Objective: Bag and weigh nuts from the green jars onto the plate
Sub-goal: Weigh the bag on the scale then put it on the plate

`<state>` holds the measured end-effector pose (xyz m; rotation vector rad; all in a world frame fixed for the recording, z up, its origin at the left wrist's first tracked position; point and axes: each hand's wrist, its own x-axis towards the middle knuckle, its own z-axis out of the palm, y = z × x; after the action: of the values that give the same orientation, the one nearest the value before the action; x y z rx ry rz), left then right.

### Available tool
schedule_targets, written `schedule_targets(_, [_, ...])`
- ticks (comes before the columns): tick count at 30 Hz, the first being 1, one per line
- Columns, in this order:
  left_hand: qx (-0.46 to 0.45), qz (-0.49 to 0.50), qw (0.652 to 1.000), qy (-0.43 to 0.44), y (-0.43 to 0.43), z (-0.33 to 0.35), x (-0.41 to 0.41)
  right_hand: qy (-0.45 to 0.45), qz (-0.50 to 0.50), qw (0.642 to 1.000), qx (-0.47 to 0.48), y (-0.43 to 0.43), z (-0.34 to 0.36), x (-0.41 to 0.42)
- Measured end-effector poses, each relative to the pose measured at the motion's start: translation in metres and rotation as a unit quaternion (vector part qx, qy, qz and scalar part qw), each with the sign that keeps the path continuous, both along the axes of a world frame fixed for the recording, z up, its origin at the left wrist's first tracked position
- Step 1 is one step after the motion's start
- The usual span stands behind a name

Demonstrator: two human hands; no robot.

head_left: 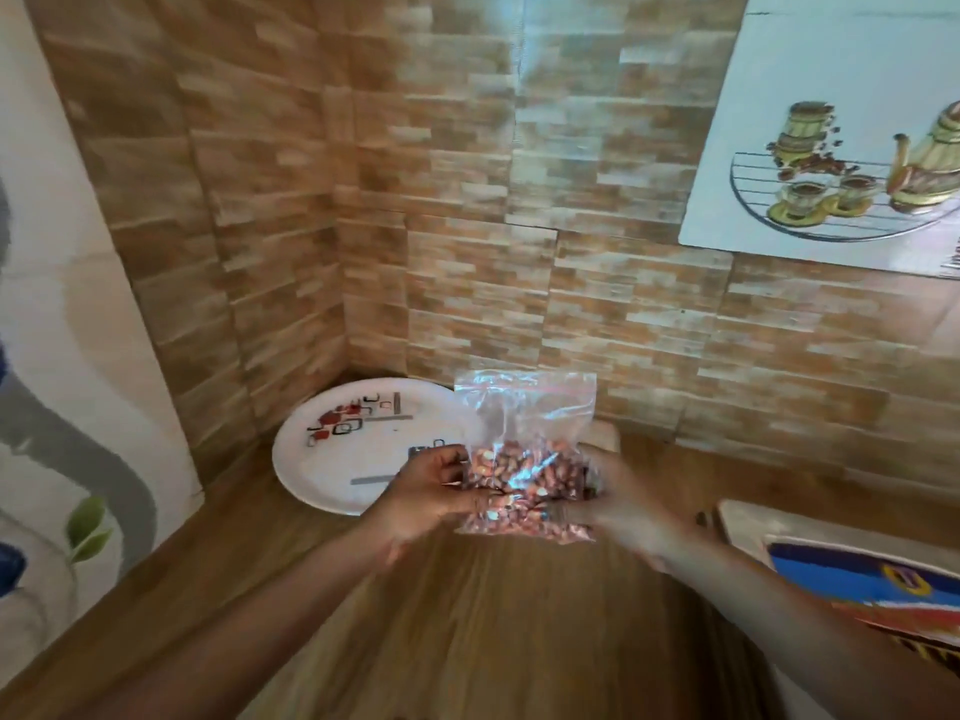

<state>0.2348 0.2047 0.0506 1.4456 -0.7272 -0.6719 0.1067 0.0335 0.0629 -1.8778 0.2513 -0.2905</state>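
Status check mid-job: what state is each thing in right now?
bag: upright, held off the counter, lower half filled; zip state unclear.
nuts: inside the bag.
plate: flat on the counter, bag not yet on it.
left hand: grips the bag's left side.
right hand: grips the bag's right side.
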Motion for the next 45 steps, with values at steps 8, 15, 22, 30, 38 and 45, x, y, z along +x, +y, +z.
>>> schedule_targets(8, [0.014,0.036,0.999,-0.026,0.029,-0.016,0.116,-0.004,-0.021,0.999,-0.030,0.037,-0.023,0.121])
schedule_targets(15, [0.044,0.040,0.997,-0.045,0.012,-0.036,0.208,0.012,-0.074,0.995,-0.070,0.035,-0.045,0.205])
schedule_targets(22, [0.039,0.074,0.995,-0.061,-0.025,-0.058,0.283,-0.006,-0.139,0.989,-0.054,0.014,-0.063,0.282])
schedule_targets(30, [0.047,0.117,0.990,-0.058,-0.063,-0.090,0.329,-0.053,-0.199,0.979,0.016,-0.006,-0.104,0.344])
schedule_targets(38, [0.043,0.156,0.986,-0.036,-0.080,-0.108,0.350,-0.047,-0.222,0.974,0.014,-0.021,-0.127,0.374])
schedule_targets(45, [0.038,0.172,0.983,-0.054,-0.086,-0.113,0.353,-0.039,-0.251,0.967,0.026,-0.027,-0.135,0.384])
